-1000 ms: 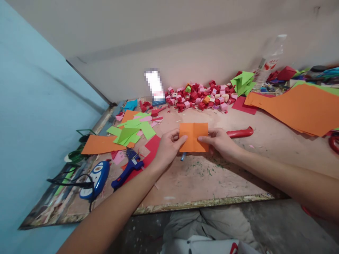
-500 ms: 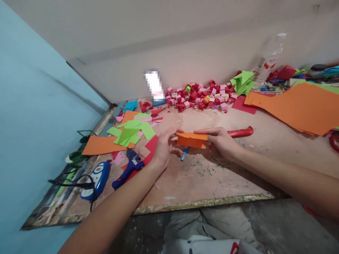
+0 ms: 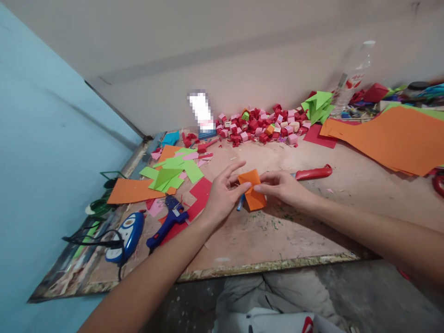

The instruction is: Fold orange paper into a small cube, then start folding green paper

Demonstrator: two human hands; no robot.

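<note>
Between my two hands is a small creased piece of orange paper [image 3: 255,200], held above the table and turned upright. My left hand [image 3: 226,192] pinches its left edge, thumb on the near face and the forefinger stretched out beyond it. My right hand [image 3: 284,187] grips the right edge, its thumb pressed on the front. Behind the paper, a blue stick-like tool [image 3: 240,203] shows only its end. A knife with a red handle [image 3: 314,173] lies just past my right hand, its blade mostly hidden.
Folded red and pink paper cubes [image 3: 256,125] pile against the wall beside a lit phone [image 3: 201,111]. Left lie green paper strips [image 3: 169,173], a blue glue gun [image 3: 169,222] and a blue-white device [image 3: 126,236]. Right are orange sheets [image 3: 388,138] and a plastic bottle [image 3: 354,81].
The orange paper has turned from lying lengthwise to upright, its face now towards me. Both thumbs have come onto its front, and my hands have drawn closer together.
</note>
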